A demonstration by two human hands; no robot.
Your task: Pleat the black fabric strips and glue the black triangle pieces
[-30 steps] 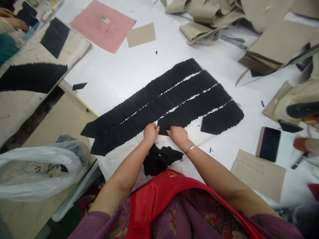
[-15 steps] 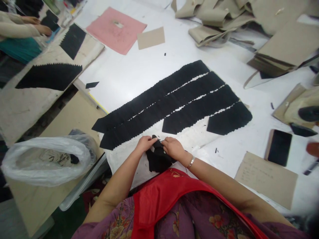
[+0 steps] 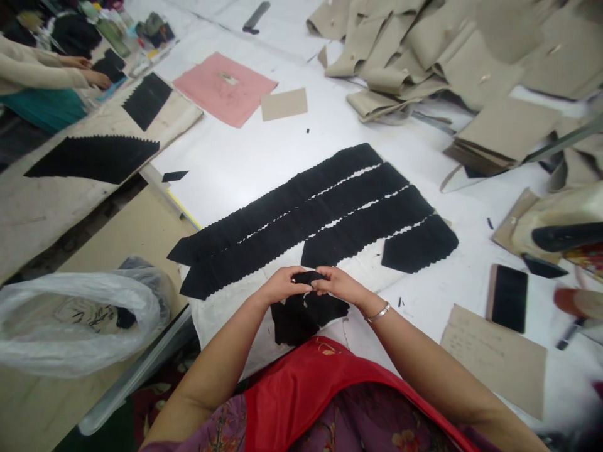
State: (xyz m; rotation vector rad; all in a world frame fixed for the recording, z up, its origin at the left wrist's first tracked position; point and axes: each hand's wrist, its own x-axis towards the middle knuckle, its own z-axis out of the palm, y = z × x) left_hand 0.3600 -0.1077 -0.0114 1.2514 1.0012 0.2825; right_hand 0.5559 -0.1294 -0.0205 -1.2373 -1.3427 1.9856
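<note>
Near the table's front edge, my left hand [image 3: 285, 284] and my right hand [image 3: 335, 280] face each other, fingers closed on a small black piece [image 3: 308, 277] bunched between them. Below them lie more black pieces [image 3: 296, 320], close to the red apron. Beyond my hands, long black strips with zigzag edges [image 3: 282, 213] lie side by side in slanting rows on the white table [image 3: 226, 314]. A shorter black piece [image 3: 417, 245] is at their right end.
On the left are a plastic bag [image 3: 155, 295] and black pieces [image 3: 94, 157] on another table, with a person's hands [image 3: 97, 78] farther back. A phone [image 3: 509, 298], cardboard [image 3: 494, 358] and beige stacks [image 3: 509, 129] lie right. A pink sheet [image 3: 223, 88] lies behind.
The view has shifted slightly. My hands have come closer together, raising the black piece between the fingertips, and more of the black pieces beneath shows.
</note>
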